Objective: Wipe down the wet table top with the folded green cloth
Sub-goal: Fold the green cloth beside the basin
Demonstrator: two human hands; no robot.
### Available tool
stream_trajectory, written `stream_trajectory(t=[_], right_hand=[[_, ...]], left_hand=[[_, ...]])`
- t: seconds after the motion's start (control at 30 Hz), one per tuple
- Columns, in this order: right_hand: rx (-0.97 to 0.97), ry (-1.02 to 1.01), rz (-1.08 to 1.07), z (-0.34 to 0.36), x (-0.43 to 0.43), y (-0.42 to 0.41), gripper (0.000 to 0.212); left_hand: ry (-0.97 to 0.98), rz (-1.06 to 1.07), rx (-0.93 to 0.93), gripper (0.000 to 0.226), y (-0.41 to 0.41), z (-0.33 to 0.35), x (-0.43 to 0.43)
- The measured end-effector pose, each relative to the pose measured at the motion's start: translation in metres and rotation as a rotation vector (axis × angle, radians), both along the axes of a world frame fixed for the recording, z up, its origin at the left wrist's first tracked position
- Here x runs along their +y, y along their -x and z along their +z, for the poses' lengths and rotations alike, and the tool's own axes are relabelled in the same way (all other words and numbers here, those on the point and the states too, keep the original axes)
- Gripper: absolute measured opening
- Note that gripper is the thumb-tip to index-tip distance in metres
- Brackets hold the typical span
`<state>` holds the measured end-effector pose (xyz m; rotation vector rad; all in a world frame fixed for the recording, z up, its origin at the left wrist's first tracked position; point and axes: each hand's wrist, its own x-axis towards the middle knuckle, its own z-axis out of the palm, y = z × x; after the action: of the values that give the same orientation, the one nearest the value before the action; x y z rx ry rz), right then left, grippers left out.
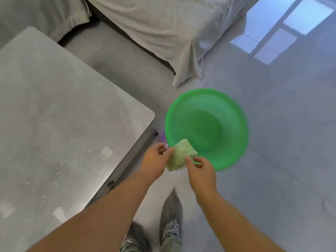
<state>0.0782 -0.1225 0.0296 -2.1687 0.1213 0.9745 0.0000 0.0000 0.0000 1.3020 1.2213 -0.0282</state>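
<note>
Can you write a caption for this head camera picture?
Both hands, left and right, hold a green cloth over a green basin beside the wet table.

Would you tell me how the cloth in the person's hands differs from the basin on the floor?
The cloth is pale yellowish green and soft, crumpled into a fold; the basin is vivid green, rigid and round. The cloth is held up between the left hand and right hand; the basin sits on the floor, untouched. The cloth is much smaller. Both are green.

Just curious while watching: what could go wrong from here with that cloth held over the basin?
The cloth is pinched only by the fingertips of both hands, left and right, so it might slip. It may drip on the glossy floor on its way to the table, near the shoes.
</note>
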Motion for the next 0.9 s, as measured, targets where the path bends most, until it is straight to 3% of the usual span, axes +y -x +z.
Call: stream_trajectory(t=[0.13, 0.27, 0.47, 0.6, 0.73, 0.9], right_hand=[[0.078, 0.017, -0.217, -0.023, 0.013, 0.008, 0.035], [0.091, -0.005, -0.365, -0.035, 0.020, 0.014, 0.038], [0.069, -0.099, -0.403, -0.029, 0.023, 0.009, 0.022], [0.056, -0.222, -0.298, -0.001, 0.023, 0.010, 0.015], [0.026, -0.345, -0.134, 0.033, 0.042, 0.013, 0.010], [0.004, -0.421, 0.154, 0.065, 0.101, 0.021, 0.015]], left_hand=[[0.017, 0.088, 0.005, 0.023, -0.007, -0.023, 0.003], [0.053, 0.015, 0.037, 0.028, -0.007, -0.034, 0.007], [0.305, 0.008, -0.045, 0.028, 0.001, -0.021, -0.001], [0.375, 0.055, -0.111, 0.028, 0.013, 0.005, 0.002], [0.454, 0.254, -0.237, 0.024, 0.024, 0.040, 0.018], [0.457, 0.427, -0.420, 0.046, 0.050, 0.082, 0.066]])
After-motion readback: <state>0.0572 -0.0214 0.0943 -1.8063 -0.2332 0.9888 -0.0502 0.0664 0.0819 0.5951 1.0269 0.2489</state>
